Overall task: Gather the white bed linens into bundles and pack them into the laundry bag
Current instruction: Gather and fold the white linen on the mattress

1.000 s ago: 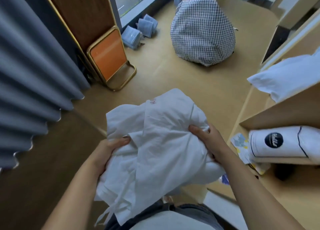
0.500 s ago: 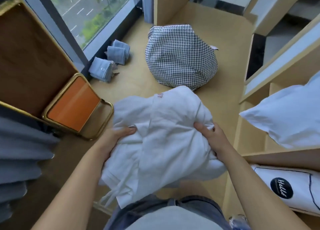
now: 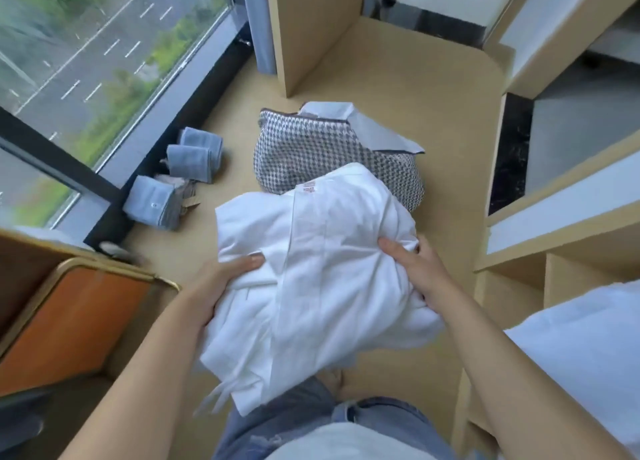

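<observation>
- The left hand (image 3: 221,286) grips the left side of a bundle of white bed linen (image 3: 322,286), thumb lying on top and the fingers tucked out of sight underneath
- The right hand (image 3: 415,269) clutches the bundle's right side, thumb and fingers curled into the bunched cloth
- Between the two hands the bundle is held off the floor in front of the person's waist, crumpled, with loose ends hanging down over the jeans (image 3: 284,421)
- A small red mark (image 3: 309,187) shows near the bundle's top edge
- Just beyond the bundle, a houndstooth laundry bag (image 3: 311,151) sits on the tan floor (image 3: 433,113); its mouth gapes at the far side, showing pale grey lining, and the linen covers its near edge from this angle
- To the left, three rolled blue towels (image 3: 194,158) lie along the foot of the window (image 3: 86,61)
- An orange panel in a gold frame (image 3: 69,321) stands at the near left
- On the right, pale wooden shelving (image 3: 512,262) holds a white pillow (image 3: 571,349)
</observation>
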